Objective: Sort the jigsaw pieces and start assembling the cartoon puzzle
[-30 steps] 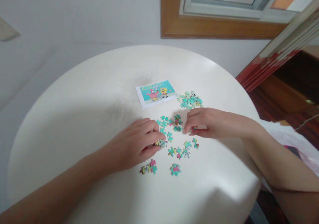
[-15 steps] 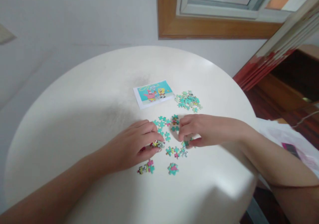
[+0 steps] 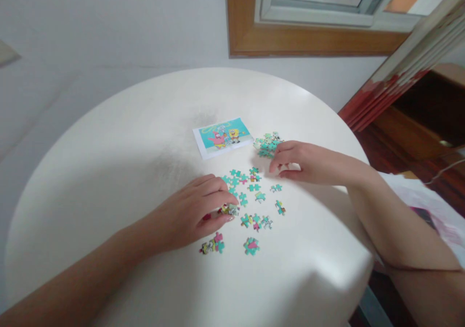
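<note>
Your left hand (image 3: 201, 206) lies low on the bench (image 3: 109, 143), with fingers and thumb on two sides of a small group of puzzle pieces (image 3: 230, 210). I cannot tell if these fingers grip the group or only rest beside it. Your right hand (image 3: 290, 161) is at the near right edge of the piece pile (image 3: 266, 144) and covers part of it. Its fingers are bent, with a gap before the thumb, and I see no piece in that gap. The pile is just beside the picture card (image 3: 225, 135).

What could go wrong, in my judgement: if your right hand drags low, it may push the loose pieces (image 3: 260, 197) out of place. If the left fingers press unevenly, the group may come apart. The pieces are small and thin, so a hurried pinch could lift two together, or slide the joined row (image 3: 256, 221).
</note>
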A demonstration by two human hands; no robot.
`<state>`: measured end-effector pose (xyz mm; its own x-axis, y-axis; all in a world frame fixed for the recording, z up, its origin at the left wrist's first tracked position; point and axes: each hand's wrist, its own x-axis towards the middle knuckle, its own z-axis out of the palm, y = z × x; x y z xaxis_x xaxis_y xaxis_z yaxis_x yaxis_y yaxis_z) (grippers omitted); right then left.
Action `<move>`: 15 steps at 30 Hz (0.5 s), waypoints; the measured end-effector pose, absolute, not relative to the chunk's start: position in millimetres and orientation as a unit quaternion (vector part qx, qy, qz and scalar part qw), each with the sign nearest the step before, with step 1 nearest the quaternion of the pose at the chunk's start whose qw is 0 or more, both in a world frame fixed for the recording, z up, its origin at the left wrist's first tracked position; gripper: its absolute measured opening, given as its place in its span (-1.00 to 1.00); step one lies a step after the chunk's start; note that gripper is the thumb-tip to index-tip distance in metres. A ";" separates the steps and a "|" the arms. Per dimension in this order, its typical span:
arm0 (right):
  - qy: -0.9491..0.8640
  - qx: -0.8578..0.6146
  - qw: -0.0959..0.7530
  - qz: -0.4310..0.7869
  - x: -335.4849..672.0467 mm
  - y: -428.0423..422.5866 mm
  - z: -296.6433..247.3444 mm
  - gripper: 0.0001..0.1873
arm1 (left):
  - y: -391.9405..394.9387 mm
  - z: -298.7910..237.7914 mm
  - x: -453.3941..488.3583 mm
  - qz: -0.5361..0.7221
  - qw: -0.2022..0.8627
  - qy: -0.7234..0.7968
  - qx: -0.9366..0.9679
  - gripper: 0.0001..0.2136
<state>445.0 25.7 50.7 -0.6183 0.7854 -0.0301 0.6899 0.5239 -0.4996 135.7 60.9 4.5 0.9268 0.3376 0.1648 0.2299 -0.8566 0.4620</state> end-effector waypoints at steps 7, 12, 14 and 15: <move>-0.852 -0.431 0.000 0.296 447.8 24.6 46.4 -0.91 | 60.1 3.9 135.0 0.117 0.222 0.152 0.956 -0.83; -0.860 -0.432 0.000 0.271 435.0 25.5 44.1 -0.92 | 61.4 4.2 135.5 0.135 0.220 0.145 0.955 -0.84; -0.871 -0.417 0.023 0.257 433.9 28.1 40.5 -0.91 | 62.5 3.4 136.6 0.145 0.216 0.141 0.955 -0.84; -0.876 -0.411 0.037 0.249 433.7 29.8 38.1 -0.90 | 62.9 2.6 137.3 0.150 0.213 0.139 0.955 -0.84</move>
